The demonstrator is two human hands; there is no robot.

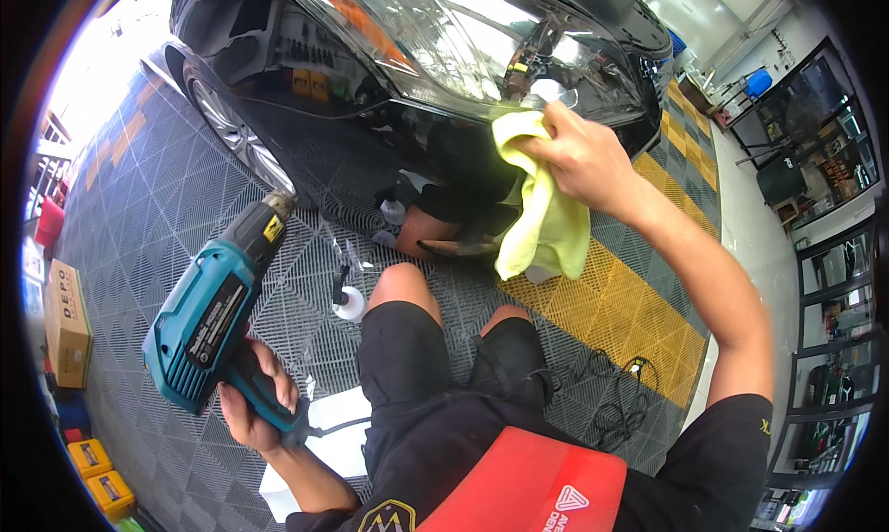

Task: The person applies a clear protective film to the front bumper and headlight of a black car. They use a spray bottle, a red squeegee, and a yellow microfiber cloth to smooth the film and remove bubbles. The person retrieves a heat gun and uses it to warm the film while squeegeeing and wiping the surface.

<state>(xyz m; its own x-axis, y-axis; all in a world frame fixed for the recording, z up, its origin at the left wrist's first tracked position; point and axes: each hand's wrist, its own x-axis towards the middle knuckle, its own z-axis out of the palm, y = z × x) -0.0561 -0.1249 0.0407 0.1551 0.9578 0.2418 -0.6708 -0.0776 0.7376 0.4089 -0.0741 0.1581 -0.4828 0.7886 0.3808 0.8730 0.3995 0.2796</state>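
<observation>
My left hand (262, 395) is wrapped round the handle of a teal and black heat gun (211, 312). Its metal nozzle points up and away, toward the car's front wheel (236, 129). In my right hand (583, 157) a yellow-green cloth (544, 219) is pinched and hangs down. That hand is up by the lower edge of the car's headlight (463, 46), in front of the glossy black bumper (444, 152). Whether the cloth touches the car I cannot tell.
A white spray bottle (348, 302) stands on the grey floor tiles left of my knees. White sheet material (324, 430) lies under the heat gun's cord. A coiled black cable (619, 402) is on the right. A cardboard box (68, 324) and yellow cases (100, 476) line the left side.
</observation>
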